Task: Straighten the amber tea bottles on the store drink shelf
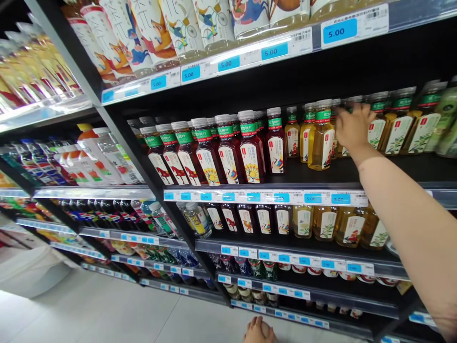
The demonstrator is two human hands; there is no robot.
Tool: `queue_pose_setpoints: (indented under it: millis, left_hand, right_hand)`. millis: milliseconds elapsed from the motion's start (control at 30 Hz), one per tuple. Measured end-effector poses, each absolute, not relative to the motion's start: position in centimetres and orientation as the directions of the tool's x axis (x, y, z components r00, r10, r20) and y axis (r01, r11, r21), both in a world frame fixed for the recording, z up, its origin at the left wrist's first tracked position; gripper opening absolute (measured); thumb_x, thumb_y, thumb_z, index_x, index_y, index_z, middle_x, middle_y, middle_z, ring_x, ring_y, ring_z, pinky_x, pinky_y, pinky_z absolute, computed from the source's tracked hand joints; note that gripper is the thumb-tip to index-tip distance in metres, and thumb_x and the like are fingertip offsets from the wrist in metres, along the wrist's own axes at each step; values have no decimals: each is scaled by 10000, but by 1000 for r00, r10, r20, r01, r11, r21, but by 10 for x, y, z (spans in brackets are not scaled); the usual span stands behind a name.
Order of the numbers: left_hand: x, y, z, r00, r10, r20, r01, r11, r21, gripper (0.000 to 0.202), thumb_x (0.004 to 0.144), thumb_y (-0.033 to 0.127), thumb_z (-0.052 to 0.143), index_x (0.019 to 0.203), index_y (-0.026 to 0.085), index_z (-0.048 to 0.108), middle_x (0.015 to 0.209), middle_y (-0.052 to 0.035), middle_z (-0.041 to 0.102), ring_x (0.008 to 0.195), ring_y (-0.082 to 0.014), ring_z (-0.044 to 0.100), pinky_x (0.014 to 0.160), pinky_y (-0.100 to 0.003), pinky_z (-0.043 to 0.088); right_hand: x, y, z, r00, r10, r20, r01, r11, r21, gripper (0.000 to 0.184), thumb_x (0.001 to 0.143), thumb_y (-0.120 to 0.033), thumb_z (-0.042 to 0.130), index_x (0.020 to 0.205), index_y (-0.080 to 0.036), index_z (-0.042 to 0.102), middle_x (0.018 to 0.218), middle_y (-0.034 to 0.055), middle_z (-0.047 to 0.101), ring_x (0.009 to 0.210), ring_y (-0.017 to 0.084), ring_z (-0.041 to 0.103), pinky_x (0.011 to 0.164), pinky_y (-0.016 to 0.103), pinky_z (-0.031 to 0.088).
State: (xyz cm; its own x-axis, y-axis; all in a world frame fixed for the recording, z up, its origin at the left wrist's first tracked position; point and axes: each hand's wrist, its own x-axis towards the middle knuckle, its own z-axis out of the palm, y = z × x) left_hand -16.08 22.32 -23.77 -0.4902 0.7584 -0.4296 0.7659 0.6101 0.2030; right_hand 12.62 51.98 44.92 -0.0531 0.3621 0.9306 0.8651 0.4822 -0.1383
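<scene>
Left hand (259, 332) apparently curled at bottom edge, right hand (352, 126) open, touching bottles (344, 143) behind shelf lip (264, 196)

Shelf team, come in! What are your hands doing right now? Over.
Right hand up on the middle shelf, fingers over the yellow tea bottles, grip unclear. Left hand low, closed, holding nothing visible. Red bottles alongside, untouched.

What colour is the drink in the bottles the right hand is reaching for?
Golden yellow, with green bands below white caps; the bottles beside the right hand show best in the head view.
</scene>
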Motion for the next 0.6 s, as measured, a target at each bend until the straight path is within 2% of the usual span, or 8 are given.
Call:
queue_pose_setpoints:
  millis: [67,100,167,233,267,333,500,600]
  left_hand:
    - [-161,222,-236,-491,760,-427,759,613,218,725,816,509,503,1519,337,555,1607,-1,508,1508,-218,445,1191,-345,452]
    - [-161,221,-235,-489,765,-420,757,611,231,706,819,503,505,1506,349,567,1598,1,519,1503,-220,450,1189,-343,453]
    - [-159,220,-235,-490,784,-382,755,600,264,659,835,484,498,1475,361,592,1563,2,556,1485,-233,473,1188,-343,456]
    - [-158,219,-233,-492,797,-350,755,591,285,632,837,474,507,1449,353,614,1530,-2,587,1463,-254,499,1178,-345,470]
    - [-156,219,-232,-493,799,-344,755,590,286,628,836,473,515,1443,350,618,1523,-3,593,1458,-262,504,1177,-347,474]
    - [-154,219,-230,-492,795,-356,758,592,275,627,837,477,527,1447,361,609,1537,7,580,1468,-265,491,1174,-353,479]
    - [-152,222,-231,-470,800,-375,770,578,269,603,860,454,546,1448,340,609,1536,-10,575,1457,-256,500,1153,-378,491]
    - [-151,225,-234,-463,807,-367,769,571,287,593,864,448,558,1446,346,607,1533,-14,575,1456,-254,499,1157,-387,485]
  right_hand:
    - [125,507,451,19,305,952,796,572,-199,459,1072,-347,352,1412,-168,605,1356,200,620,1242,380,525,1061,573,384]
    - [123,503,451,-3,307,952,755,625,-199,484,1068,-444,414,1449,-176,544,1280,185,658,1155,353,583,1029,542,431]
    - [117,501,449,-108,386,916,713,673,-200,826,922,-674,644,1526,-162,408,1189,185,677,1044,361,639,933,522,493]
    - [109,504,445,-157,514,843,733,632,-250,1178,696,-759,822,1560,-130,326,1162,206,665,1058,423,644,885,536,510]
    - [105,506,444,-152,557,816,742,610,-278,1240,634,-767,856,1552,-122,329,1155,216,658,1075,446,636,882,550,512]
    - [101,508,443,-156,574,804,710,631,-313,1208,572,-776,878,1487,-141,410,1128,201,658,1068,446,634,887,562,518]
    - [100,492,444,-298,446,844,470,838,-277,890,585,-840,827,1171,-200,631,1085,134,676,1041,384,644,971,551,523]
    - [91,488,443,-367,442,819,365,878,-310,907,594,-878,798,1172,-194,651,1151,133,677,1100,366,641,1033,515,519]
